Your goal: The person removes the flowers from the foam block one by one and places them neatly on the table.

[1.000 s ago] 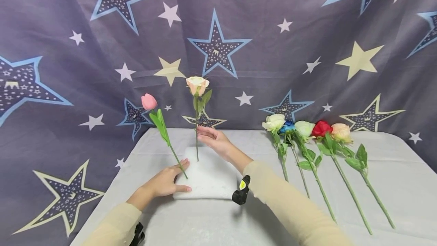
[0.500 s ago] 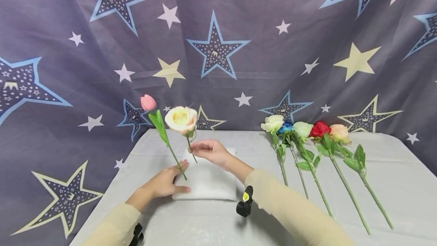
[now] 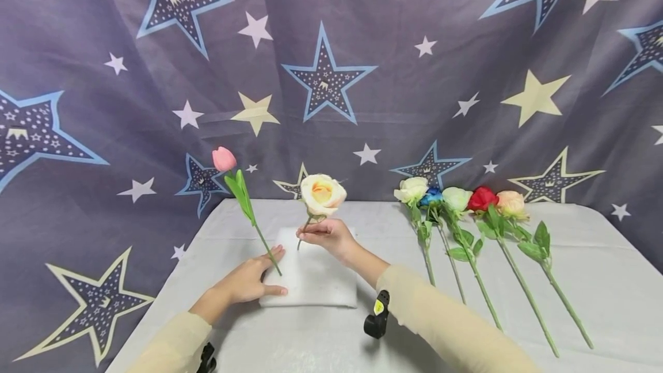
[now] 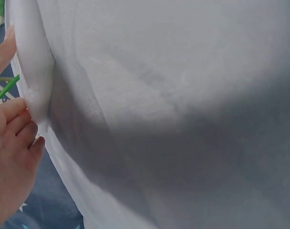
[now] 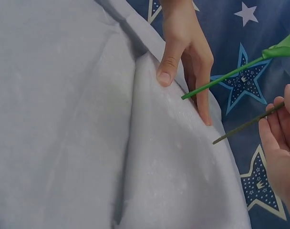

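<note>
An upright cream-peach rose (image 3: 323,194) has its stem's lower end in the white foam block (image 3: 323,281). My right hand (image 3: 331,238) pinches that stem just below the bloom; the right wrist view shows the fingers against the dark stem (image 5: 240,128). At the block's left side my left hand (image 3: 246,281) rests with thumb and forefinger spread on its top. The other fingers (image 4: 21,126) lie along the edge, as the left wrist view shows. A pink tulip (image 3: 224,159) leans left, its green stem (image 5: 221,78) standing in the block between that thumb and forefinger.
To the right, on the white-covered table (image 3: 393,344), lie a white rose (image 3: 412,190), a blue flower (image 3: 431,196), a pale green rose (image 3: 457,198), a red rose (image 3: 483,198) and a peach rose (image 3: 511,205). A star-patterned curtain (image 3: 383,33) hangs behind.
My right hand has gone from beside the rose's stem to pinching it, and has come lower. The bloom tipped toward me and left, then swung right. My left hand stays on the block.
</note>
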The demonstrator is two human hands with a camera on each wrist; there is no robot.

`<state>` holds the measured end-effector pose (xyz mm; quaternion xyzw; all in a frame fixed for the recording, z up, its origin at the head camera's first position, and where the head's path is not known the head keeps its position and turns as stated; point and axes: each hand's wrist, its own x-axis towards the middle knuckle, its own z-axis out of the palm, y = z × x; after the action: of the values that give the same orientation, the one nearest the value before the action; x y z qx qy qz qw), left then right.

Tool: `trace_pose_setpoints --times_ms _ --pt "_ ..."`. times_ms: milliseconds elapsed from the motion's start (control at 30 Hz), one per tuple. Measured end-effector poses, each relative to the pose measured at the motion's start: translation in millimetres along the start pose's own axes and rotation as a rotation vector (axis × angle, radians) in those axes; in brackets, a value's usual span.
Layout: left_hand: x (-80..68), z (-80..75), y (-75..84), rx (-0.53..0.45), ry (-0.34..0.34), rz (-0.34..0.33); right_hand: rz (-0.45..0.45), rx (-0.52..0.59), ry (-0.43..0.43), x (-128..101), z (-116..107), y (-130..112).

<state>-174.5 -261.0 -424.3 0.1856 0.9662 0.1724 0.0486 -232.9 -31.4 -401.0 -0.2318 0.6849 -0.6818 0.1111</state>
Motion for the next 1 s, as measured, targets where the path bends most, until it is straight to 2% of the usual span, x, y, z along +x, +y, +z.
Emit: trace_pose_setpoints --times_ms 200,333,500,633,1000 --pt "-1.1 1.8 -0.4 -0.006 0.004 0.014 0.045 0.228 0.01 -8 -13 9" --pt "-0.6 0.6 0.3 0.0 0.005 0.016 0.05 0.323 0.03 -12 -22 15" --pt "0.6 -1.4 0.8 0.008 0.007 0.018 0.096 0.421 0.104 -14 -27 18" --pt "0.6 -2.4 1.3 0.008 0.009 0.026 0.126 0.444 0.143 -13 -28 16" --pt "0.8 -1.4 0.1 0.011 -0.013 0.009 0.143 0.365 0.186 -14 -26 10"
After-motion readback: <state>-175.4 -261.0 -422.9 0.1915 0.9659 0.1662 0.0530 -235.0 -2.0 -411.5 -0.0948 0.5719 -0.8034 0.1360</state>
